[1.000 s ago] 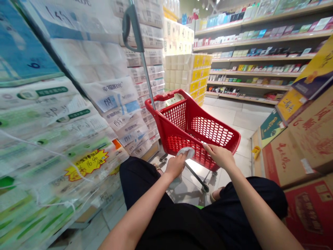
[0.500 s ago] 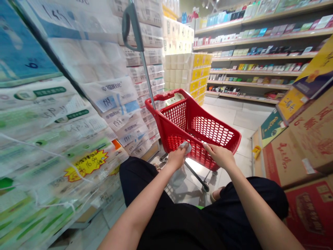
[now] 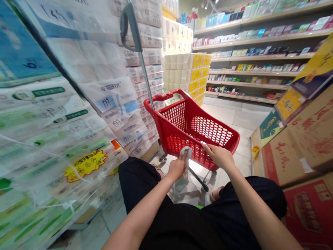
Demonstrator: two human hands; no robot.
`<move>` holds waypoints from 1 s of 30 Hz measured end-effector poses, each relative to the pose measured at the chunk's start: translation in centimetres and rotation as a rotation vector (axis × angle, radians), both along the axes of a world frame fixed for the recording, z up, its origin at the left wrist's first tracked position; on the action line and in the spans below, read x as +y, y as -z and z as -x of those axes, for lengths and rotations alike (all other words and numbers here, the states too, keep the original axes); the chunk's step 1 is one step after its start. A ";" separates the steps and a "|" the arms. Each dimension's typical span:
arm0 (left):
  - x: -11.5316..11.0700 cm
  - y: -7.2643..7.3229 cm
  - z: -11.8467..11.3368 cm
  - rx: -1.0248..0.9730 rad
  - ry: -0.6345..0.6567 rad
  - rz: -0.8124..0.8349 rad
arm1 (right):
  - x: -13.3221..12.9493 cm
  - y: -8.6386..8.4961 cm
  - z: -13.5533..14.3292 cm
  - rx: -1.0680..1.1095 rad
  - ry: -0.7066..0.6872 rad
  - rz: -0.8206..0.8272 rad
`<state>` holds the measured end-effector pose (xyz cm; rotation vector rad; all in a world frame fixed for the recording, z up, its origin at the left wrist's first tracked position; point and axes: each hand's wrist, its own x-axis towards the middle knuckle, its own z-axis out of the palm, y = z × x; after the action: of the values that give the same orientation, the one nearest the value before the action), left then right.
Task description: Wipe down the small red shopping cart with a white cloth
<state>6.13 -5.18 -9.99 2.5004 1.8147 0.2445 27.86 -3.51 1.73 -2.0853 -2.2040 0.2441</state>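
In front of my knees stands a red plastic shopping cart [image 3: 171, 130] with perforated sides and a grey handle [image 3: 132, 27] on a long metal pole. My left hand [image 3: 177, 167] is closed on a pale cloth [image 3: 186, 150], part of which hangs below the fingers, close to the cart's near side. Whether the cloth touches the cart I cannot tell. My right hand [image 3: 220, 155] grips the top rim of the cart's near side, thumb on top. Its other fingers are mostly hidden.
Tissue packs [image 3: 111, 93] are stacked high close on my left. Cardboard boxes [image 3: 283, 156] stand close on my right. A yellow-and-white tissue stack [image 3: 200, 73] is behind the cart, and stocked shelves [image 3: 241, 57] line the back. A cart wheel [image 3: 205, 188] rests on the tiled floor [image 3: 221, 109].
My left hand has moved slightly down, away from the cart's near rim, with the cloth still in it. The right hand stays on the rim.
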 end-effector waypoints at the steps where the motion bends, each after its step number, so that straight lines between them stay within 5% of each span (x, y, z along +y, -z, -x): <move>1: 0.3 -0.3 0.1 0.001 0.002 -0.002 | 0.0 0.0 0.0 0.001 -0.001 0.001; 9: 2.5 -2.4 -0.1 -0.013 0.011 0.036 | 0.2 0.1 -0.1 -0.002 -0.004 -0.005; 23: 0.0 -0.7 2.2 0.073 -0.027 -0.066 | 0.0 0.1 -0.1 -0.003 0.001 -0.007; 30: 2.0 -2.1 2.5 0.081 -0.052 -0.069 | 0.0 0.0 -0.1 -0.001 -0.002 0.001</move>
<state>3.61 -3.13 -7.91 2.5466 1.9361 0.2150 27.96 -3.52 1.73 -2.0838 -2.2076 0.2447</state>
